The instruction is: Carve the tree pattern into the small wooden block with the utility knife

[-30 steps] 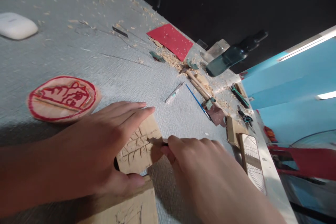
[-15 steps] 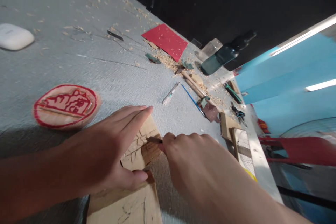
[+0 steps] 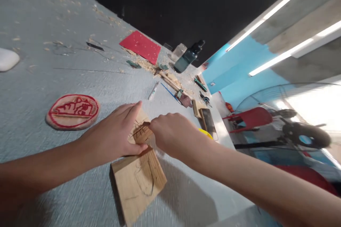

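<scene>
My left hand (image 3: 114,133) grips a small wooden block (image 3: 141,135) with carved and pencilled lines, fingers along its far side and thumb on the near side. In my closed right hand (image 3: 172,131) is a carving knife; its handle is hidden by the fingers, and its short dark blade (image 3: 146,124) lies against the block's top. Just below my left thumb, a larger wooden block (image 3: 133,188) with pencil marks sits on the grey table (image 3: 87,191). A round wooden plaque (image 3: 74,112) with a red drawing rests beyond my left forearm.
A red sheet (image 3: 141,48) lies among wood shavings near the back wall. Further right are a dark bottle (image 3: 186,58), wooden-handled tools (image 3: 169,81), a blue thin stick (image 3: 168,90) and pliers (image 3: 204,98). A white case (image 3: 7,59) sits far left. A fan (image 3: 306,134) stands off the table.
My view has swung, so the table's things appear further left and smaller, and more of the room shows at right. Both hands stay at the carved block, blade still against it.
</scene>
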Demonstrator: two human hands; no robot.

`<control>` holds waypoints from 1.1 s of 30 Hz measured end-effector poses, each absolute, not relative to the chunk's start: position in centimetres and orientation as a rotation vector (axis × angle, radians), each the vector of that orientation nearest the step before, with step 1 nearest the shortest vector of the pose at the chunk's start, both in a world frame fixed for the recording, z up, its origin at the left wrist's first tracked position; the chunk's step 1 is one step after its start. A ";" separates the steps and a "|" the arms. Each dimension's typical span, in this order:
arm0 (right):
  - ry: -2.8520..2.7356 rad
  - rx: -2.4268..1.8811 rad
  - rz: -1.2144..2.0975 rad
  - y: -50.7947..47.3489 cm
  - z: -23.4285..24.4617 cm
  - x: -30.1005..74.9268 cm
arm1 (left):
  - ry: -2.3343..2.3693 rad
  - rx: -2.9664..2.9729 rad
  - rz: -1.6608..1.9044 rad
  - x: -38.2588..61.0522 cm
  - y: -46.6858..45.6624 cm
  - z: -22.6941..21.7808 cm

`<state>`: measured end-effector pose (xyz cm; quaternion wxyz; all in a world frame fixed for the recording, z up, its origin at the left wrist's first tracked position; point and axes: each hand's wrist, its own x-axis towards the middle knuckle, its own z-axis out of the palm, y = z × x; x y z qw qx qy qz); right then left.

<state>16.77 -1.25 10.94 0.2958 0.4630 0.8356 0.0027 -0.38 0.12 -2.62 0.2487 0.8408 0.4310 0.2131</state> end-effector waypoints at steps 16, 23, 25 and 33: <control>2.179 1.321 0.065 -2.3 10.4 16.0 | 1.071 2.231 0.638 -0.6 0.0 -1.5; 2.253 1.403 -0.038 -3.0 9.7 17.1 | 1.085 2.254 0.581 -0.9 0.0 -1.7; 2.292 1.446 -0.040 -3.5 9.2 17.3 | 1.089 2.266 0.574 -0.9 0.0 -1.9; 2.366 1.411 -0.018 -3.4 8.9 17.8 | 1.070 2.245 0.595 -1.0 0.1 -1.5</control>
